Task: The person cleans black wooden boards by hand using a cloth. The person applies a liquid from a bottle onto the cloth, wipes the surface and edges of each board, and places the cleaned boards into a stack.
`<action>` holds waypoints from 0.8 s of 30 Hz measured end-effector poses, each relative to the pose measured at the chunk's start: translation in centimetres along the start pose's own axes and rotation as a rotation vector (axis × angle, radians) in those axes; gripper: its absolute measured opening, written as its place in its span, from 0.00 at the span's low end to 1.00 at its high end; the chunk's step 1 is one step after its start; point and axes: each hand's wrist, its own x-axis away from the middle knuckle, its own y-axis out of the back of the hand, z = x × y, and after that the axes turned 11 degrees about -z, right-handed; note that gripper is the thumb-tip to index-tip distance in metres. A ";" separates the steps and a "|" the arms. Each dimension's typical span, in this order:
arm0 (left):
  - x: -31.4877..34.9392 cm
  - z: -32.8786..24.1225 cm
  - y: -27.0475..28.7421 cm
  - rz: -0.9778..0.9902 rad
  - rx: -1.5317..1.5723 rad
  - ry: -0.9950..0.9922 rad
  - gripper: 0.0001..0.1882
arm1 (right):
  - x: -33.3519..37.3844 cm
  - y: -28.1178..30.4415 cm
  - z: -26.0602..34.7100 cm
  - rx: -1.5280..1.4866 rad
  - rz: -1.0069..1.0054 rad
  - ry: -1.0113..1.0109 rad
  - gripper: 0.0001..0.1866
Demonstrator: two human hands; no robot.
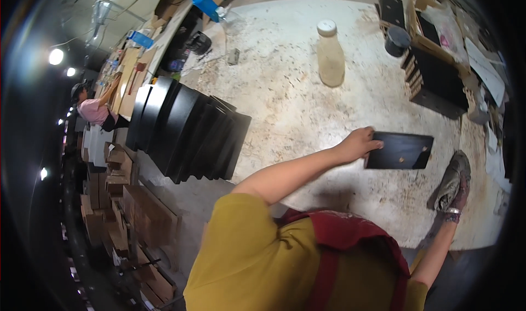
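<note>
My left hand [355, 145] grips the left end of a small black rectangular panel [390, 151], fingers closed on its edge. The panel is held over the worn white tabletop [274, 124] and shows a few small light spots, perhaps holes. To the right of the panel, my right hand [464, 195] is closed round a dirty grey cloth [450, 180], apart from the panel. The cloth covers much of that hand's fingers. A plastic bottle [331, 59] with a white cap, holding a yellowish liquid or coating, stands beyond the panel.
At the left edge of the table leans a large stack of black panels [192, 130]. Smaller black panels [438, 81] are stacked at the right, beside a dark round container [397, 41]. Cardboard boxes [148, 218] fill the floor at left; a person [93, 108] works farther off.
</note>
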 end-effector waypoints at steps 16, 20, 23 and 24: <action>9.3 3.7 0.6 -0.021 -0.641 -0.554 0.58 | 20.7 -24.3 4.7 1.135 0.423 0.832 0.11; 9.6 4.4 0.9 -0.099 -0.601 -0.592 0.55 | 16.8 -21.7 4.5 1.191 0.169 0.515 0.08; 9.5 4.6 0.7 -0.105 -0.602 -0.641 0.55 | 12.3 -17.8 4.6 1.132 0.114 0.718 0.07; 9.3 4.6 0.5 -0.099 -0.602 -0.637 0.54 | 13.3 -18.6 3.7 1.214 0.208 0.792 0.07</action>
